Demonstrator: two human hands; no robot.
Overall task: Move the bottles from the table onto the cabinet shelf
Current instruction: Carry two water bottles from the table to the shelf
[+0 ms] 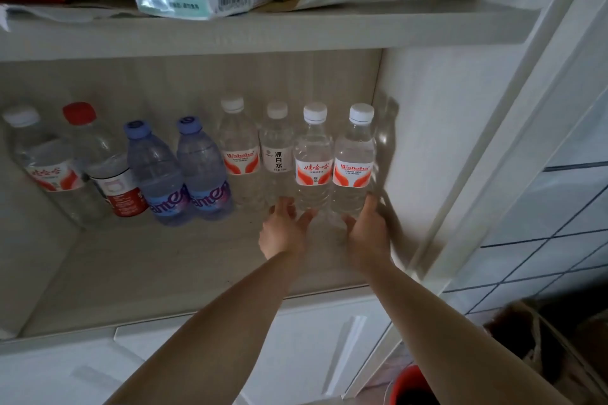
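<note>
Several water bottles stand in a row on the cabinet shelf point(171, 260). The two at the right end are clear, with white caps and red-and-white labels: one point(312, 154) second from the right, one point(354, 154) beside the cabinet's side wall. My left hand point(284, 232) is at the foot of the first, fingers spread and nearly straight, thumb against its base. My right hand point(367, 230) is at the foot of the rightmost, fingers loosely extended along its lower right side. Neither hand is closed around a bottle.
Further left stand two more white-capped bottles point(276, 145), two blue bottles point(200, 168), a red-capped bottle point(105, 158) and another clear one point(42, 154). The shelf above point(263, 29) holds cartons and packets. An open cabinet door point(493, 141) is at the right; a red bucket point(411, 385) sits below.
</note>
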